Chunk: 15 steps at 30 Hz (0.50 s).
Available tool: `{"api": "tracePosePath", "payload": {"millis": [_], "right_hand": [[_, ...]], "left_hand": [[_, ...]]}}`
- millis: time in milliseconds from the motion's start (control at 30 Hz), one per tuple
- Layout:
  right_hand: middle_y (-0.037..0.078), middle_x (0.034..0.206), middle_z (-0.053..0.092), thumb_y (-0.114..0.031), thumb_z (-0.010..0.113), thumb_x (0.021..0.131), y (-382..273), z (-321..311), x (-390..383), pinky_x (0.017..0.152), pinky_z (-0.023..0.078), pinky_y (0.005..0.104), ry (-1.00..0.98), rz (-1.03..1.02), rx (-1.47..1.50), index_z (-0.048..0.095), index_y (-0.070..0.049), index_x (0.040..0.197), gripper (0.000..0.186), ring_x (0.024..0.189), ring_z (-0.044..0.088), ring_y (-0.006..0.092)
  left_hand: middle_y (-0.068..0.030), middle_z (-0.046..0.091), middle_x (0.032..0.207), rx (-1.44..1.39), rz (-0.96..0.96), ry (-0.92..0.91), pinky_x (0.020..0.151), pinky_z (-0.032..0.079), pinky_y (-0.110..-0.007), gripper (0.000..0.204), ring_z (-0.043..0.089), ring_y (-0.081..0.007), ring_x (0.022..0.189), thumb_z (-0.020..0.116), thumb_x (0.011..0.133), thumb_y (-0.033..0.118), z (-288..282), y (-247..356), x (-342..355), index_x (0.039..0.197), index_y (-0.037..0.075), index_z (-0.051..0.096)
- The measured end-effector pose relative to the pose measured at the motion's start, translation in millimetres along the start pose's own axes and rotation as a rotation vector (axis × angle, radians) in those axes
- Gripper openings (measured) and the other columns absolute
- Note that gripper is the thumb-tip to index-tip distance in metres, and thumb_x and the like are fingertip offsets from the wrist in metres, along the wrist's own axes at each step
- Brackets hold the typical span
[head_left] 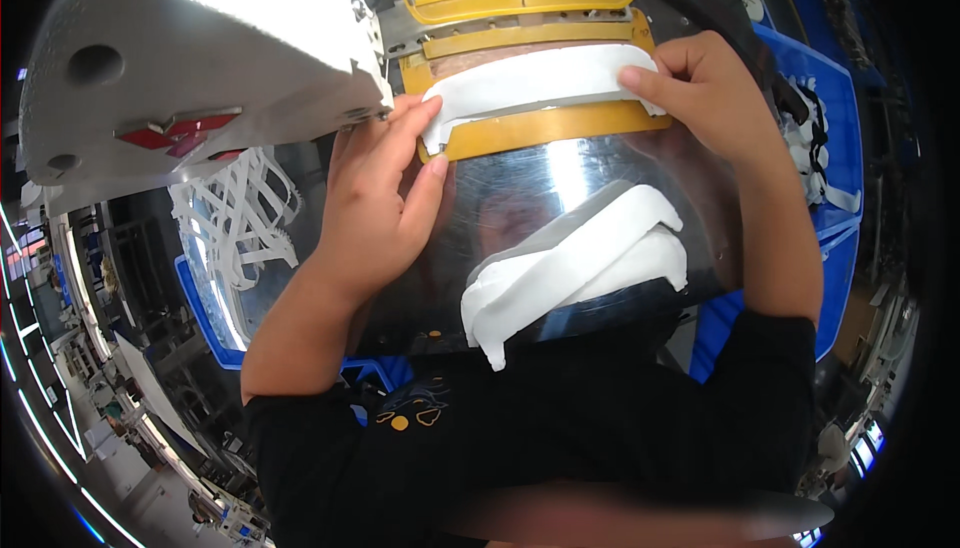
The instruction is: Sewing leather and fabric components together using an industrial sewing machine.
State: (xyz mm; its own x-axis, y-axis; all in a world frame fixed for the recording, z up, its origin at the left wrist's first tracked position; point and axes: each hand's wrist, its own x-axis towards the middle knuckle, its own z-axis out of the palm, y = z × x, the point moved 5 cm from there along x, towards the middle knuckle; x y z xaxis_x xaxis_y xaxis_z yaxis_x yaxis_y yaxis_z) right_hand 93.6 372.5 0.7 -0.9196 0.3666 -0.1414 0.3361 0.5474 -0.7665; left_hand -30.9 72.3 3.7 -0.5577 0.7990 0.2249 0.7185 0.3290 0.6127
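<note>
While a white curved strip (540,76), probably light and pliable, lies on a yellow frame (540,132) at 12 o'clock, its 2-o'clock end is pinched by the right hand (712,93); whether its 10-o'clock end is gripped by the left hand (378,188) cannot be told. Ends are best held.
</note>
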Motion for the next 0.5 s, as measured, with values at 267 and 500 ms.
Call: {"api": "tracePosePath", "payload": {"millis": [267,500], "right_hand": [[0.004,0.058,0.060,-0.034,0.085,0.096,-0.8,1.3,-2.8,0.054,0.044,0.0288,-0.034,0.058,-0.030,0.072,-0.004,0.069,0.043,0.053,0.056,0.0115],[0.005,0.058,0.060,-0.034,0.085,0.096,3.3,-0.8,-1.5,0.052,0.043,0.0285,-0.041,0.048,-0.029,0.072,-0.003,0.068,0.044,0.052,0.056,0.0116]], "left_hand": [[-0.0163,0.069,0.138,0.007,-0.016,-0.046,0.114,0.045,-0.048,0.045,0.062,-0.0398,0.126,0.075,0.095,0.011,-0.1,-5.2,0.6,0.139,0.004,0.072],[-0.0121,0.070,0.137,0.264,0.094,-0.057,0.112,0.044,-0.049,0.042,0.061,-0.0365,0.126,0.079,0.092,0.015,-3.3,2.6,-4.1,0.134,0.006,0.077]]}}
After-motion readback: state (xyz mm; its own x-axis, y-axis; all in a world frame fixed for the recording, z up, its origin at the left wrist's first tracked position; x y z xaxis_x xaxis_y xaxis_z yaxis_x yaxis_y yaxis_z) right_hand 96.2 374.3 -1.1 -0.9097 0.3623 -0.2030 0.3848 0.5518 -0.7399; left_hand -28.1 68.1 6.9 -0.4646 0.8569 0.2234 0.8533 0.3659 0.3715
